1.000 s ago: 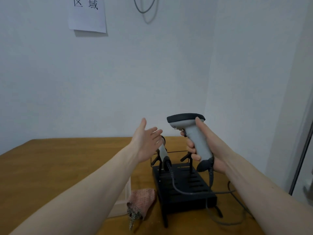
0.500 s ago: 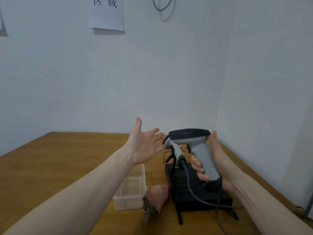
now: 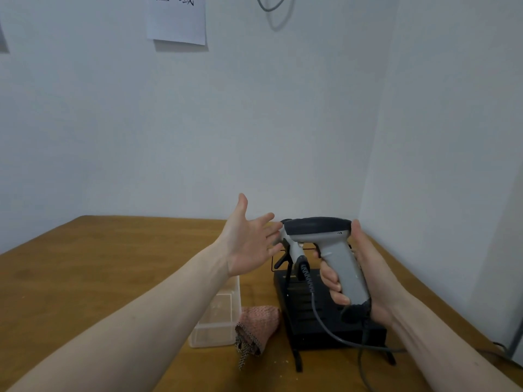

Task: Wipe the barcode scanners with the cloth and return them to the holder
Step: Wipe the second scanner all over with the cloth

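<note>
Right hand grips the grey barcode scanner by its handle, fingers wrapped round, thumb up by the dark head; scanner is held upright above the black holder. It sits lower and closer to the holder than a second ago, head now level with the left hand. Left hand stays spread, palm up, holding nothing, fingertips just beside the scanner's nose. A second scanner stands in the holder behind it, mostly hidden. Pink cloth lies untouched on the wooden surface, between the holder and a clear plastic box. Grey cable trails over the holder.
</note>
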